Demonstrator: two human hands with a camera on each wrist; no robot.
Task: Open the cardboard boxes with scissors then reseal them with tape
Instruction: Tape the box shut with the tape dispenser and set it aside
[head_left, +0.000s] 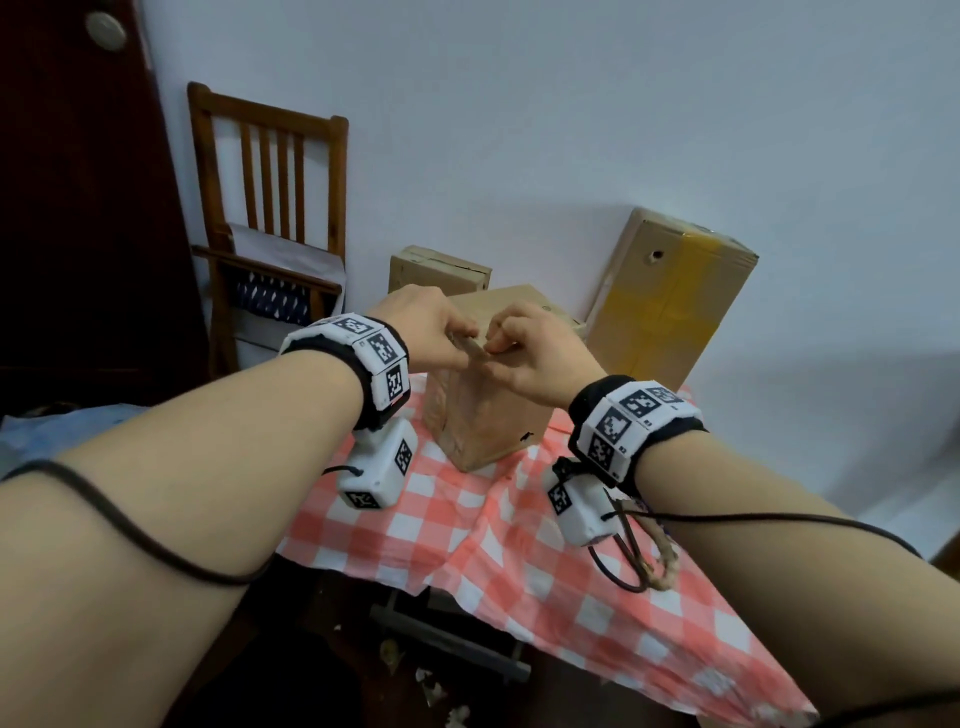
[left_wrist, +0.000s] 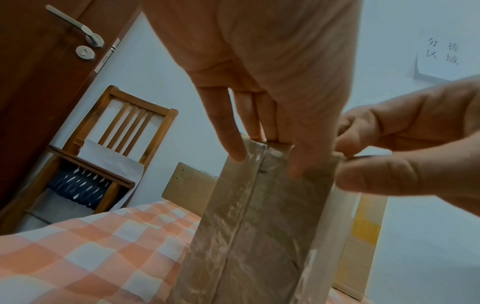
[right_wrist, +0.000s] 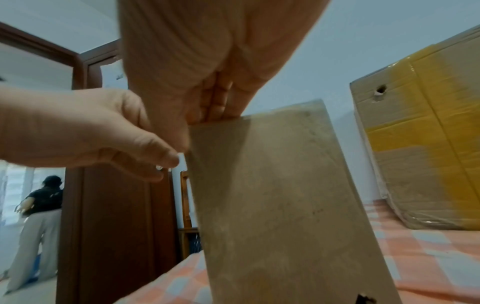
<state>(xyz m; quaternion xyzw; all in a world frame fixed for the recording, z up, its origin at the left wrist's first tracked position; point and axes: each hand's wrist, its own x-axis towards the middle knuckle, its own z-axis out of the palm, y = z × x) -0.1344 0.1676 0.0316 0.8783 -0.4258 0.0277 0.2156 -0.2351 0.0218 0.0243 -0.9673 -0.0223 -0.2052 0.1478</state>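
Three cardboard boxes on the checked tablecloth (head_left: 467, 525): one taped upright box (head_left: 485, 415) in front, one small box (head_left: 439, 270) behind, one tall box with yellow tape (head_left: 670, 306). One wooden chair (head_left: 270, 208). One pair of scissors (head_left: 631, 545). Two hands, left hand (head_left: 423, 332) and right hand (head_left: 540, 353).

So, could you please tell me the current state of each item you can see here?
Near box: upright on the table, top edge held by both hands, side seam taped.
Left hand: grip pinching the box's top edge.
Right hand: grip pinching the same edge.
Small box: behind, untouched.
Big box: yellow-taped, leaning at the wall.
Scissors: lying on the tablecloth, unused.
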